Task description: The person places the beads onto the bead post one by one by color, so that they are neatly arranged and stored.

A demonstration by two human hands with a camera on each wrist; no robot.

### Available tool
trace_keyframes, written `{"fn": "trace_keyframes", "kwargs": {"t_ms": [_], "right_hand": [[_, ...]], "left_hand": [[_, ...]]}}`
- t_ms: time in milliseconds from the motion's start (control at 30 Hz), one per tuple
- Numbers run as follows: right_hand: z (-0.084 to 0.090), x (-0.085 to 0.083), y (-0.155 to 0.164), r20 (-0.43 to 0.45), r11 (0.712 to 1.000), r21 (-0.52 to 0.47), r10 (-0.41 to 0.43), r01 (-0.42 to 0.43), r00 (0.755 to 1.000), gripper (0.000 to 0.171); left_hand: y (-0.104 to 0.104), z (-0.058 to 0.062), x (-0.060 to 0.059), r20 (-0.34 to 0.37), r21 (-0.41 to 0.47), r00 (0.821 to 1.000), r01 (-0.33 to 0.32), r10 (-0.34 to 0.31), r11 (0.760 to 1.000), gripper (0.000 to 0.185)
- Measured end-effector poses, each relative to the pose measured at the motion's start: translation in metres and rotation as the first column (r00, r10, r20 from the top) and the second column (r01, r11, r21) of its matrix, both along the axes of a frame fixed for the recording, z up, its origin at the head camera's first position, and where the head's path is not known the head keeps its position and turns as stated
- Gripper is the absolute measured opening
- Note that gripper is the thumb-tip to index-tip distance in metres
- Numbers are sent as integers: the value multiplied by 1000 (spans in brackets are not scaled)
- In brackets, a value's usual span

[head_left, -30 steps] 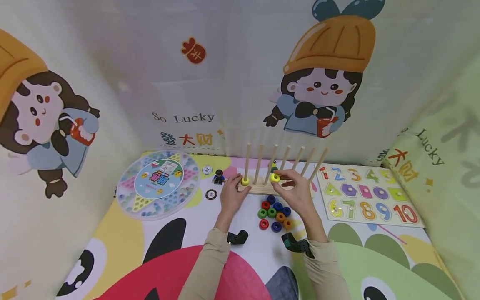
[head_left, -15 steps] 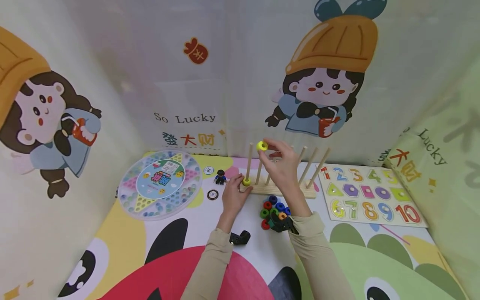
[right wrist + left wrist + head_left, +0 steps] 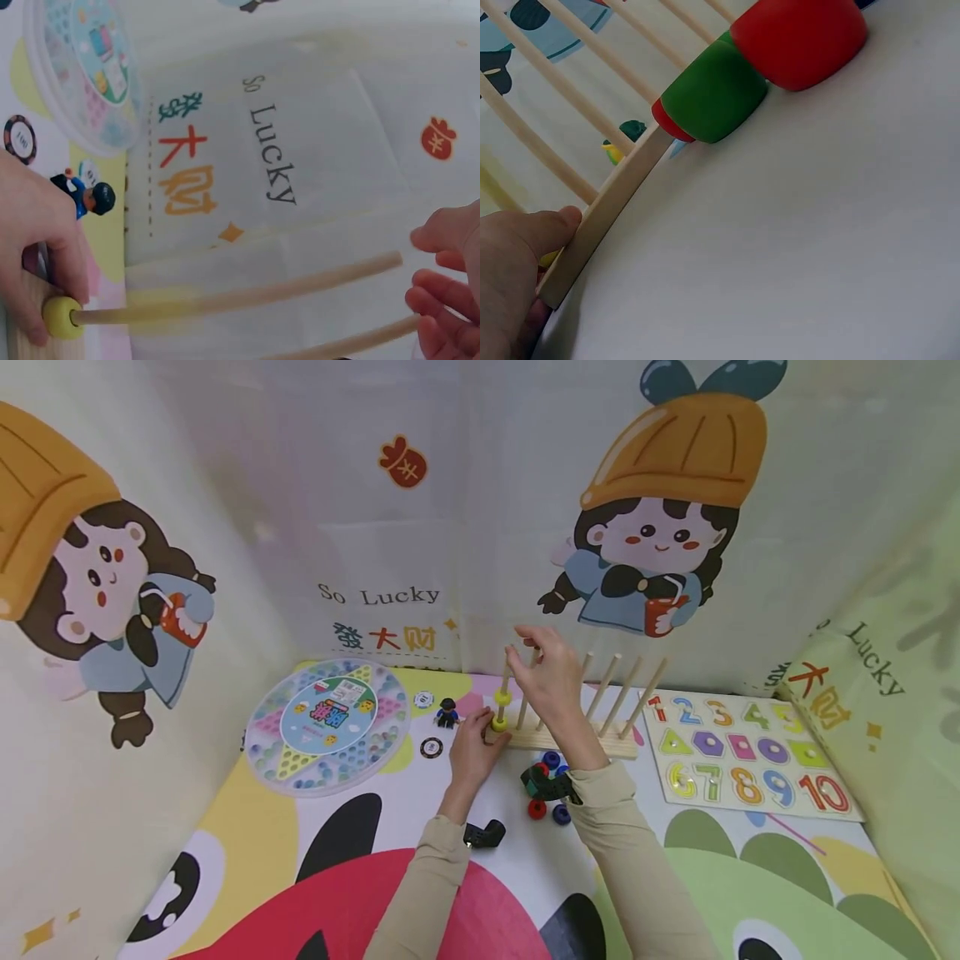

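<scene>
My left hand (image 3: pixel 474 752) grips the left end of a wooden peg rack (image 3: pixel 540 739); in the left wrist view its thumb lies on the front of the base (image 3: pixel 604 217). At the foot of the leftmost peg sits a yellow bead (image 3: pixel 61 317), close to the left fingers. Higher on that peg, a second yellow bead (image 3: pixel 502 697) is a blur in the right wrist view. Above it, my right hand (image 3: pixel 551 681) is beside the peg's top, fingers apart and relaxed, holding nothing. Its forearm hides part of the bead pile.
In front of the rack lie several loose beads, among them a red one (image 3: pixel 537 809) and a blue one (image 3: pixel 562 814). A round marble game board (image 3: pixel 327 727), a toy figure (image 3: pixel 447 713) and chips stand left. A number puzzle board (image 3: pixel 750 756) is right.
My right hand has carried the second yellow bead up and left to the leftmost peg and let it go. The bead is now on the peg. My left hand stays on the rack.
</scene>
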State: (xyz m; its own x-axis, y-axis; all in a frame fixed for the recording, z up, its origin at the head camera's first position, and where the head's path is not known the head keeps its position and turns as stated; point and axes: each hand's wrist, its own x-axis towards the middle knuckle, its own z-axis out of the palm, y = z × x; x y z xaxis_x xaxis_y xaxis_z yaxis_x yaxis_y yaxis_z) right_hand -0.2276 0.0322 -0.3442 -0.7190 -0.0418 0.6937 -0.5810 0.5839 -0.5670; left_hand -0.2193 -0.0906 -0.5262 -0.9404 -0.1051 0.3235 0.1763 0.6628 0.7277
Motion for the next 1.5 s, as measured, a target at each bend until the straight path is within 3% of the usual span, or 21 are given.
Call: {"fn": "trace_keyframes", "kwargs": {"t_ms": [300, 467, 633, 933, 1133, 1500], "right_hand": [[-14, 16, 37, -40, 995, -71, 72, -75, 997, 20], [-42, 27, 66, 116, 997, -53, 57, -51, 992, 20], [-80, 41, 98, 317, 999, 9, 28, -33, 948, 22], [-130, 72, 132, 465, 996, -48, 90, -76, 881, 23], [-142, 85, 140, 480, 996, -28, 89, -86, 873, 23], [-152, 84, 143, 536, 992, -6, 111, -127, 837, 32]], "left_hand": [[1, -1, -3, -23, -33, 1000, 0, -1, 999, 53], [2, 0, 0, -33, -24, 999, -6, 5, 1000, 52], [2, -2, 1, -32, -16, 999, -7, 7, 1000, 51], [1, -4, -1, -56, -27, 998, -8, 7, 1000, 52], [2, -3, -2, -41, -27, 999, 11, -12, 1000, 53], [3, -1, 0, -32, -7, 999, 6, -6, 1000, 52]]}}
